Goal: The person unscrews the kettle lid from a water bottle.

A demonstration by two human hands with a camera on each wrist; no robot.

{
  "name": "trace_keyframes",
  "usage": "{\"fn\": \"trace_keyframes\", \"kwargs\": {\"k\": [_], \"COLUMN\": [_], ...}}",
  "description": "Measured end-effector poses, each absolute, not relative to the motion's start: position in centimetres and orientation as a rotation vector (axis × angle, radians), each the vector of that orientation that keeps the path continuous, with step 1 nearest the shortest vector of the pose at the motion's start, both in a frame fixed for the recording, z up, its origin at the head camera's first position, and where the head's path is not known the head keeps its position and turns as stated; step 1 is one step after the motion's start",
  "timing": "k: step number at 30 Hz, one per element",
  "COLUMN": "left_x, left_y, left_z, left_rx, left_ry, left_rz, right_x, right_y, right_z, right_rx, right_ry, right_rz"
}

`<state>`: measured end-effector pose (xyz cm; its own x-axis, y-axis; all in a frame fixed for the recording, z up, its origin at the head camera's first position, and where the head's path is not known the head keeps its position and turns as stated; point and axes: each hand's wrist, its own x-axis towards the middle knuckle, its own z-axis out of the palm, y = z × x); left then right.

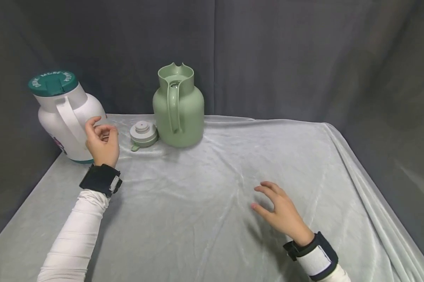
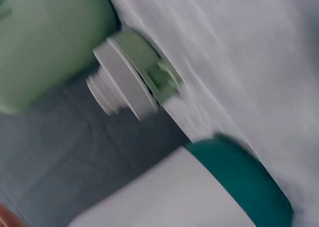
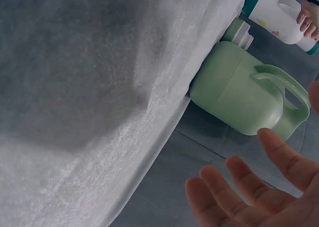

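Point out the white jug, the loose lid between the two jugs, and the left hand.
White jug [image 1: 56, 122]: head view, on its white body.
Loose lid [image 1: 143, 135]: head view, on its grey part.
Left hand [image 1: 104, 147]: head view, on its back.

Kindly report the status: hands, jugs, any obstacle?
Left hand near white jug, holding nothing; right hand empty. Green jug upright, uncapped. Loose lid between jugs, possibly in left hand's way.

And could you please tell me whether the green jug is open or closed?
Open: the head view looks into the green jug with nothing covering its top; a grey-and-green stopper sits beside it.
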<state>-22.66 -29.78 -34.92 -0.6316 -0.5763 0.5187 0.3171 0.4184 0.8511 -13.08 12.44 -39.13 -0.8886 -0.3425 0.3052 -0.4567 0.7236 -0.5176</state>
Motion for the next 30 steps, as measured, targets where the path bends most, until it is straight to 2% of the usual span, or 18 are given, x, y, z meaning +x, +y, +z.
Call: {"fn": "trace_keyframes", "kwargs": {"k": [14, 22, 30], "left_x": [-21.2, -21.2, -22.9], "left_y": [-34.2, -35.2, -35.9], "left_z": [-33.9, -34.1, -34.3], "left_rx": [0.506, 0.479, 0.520], "left_ry": [-1.766, -1.792, -1.792], "left_rz": [-1.181, -1.070, -1.396], "right_x": [-13.0, -13.0, -12.9], "right_y": [12.2, 11.9, 12.0], "right_z": [-39.5, -39.3, -39.4], "right_rx": [0.636, 0.621, 0.624], "right_ry": [-2.745, -2.766, -2.765], "right_rz": [0.915, 0.915, 0.926]}}
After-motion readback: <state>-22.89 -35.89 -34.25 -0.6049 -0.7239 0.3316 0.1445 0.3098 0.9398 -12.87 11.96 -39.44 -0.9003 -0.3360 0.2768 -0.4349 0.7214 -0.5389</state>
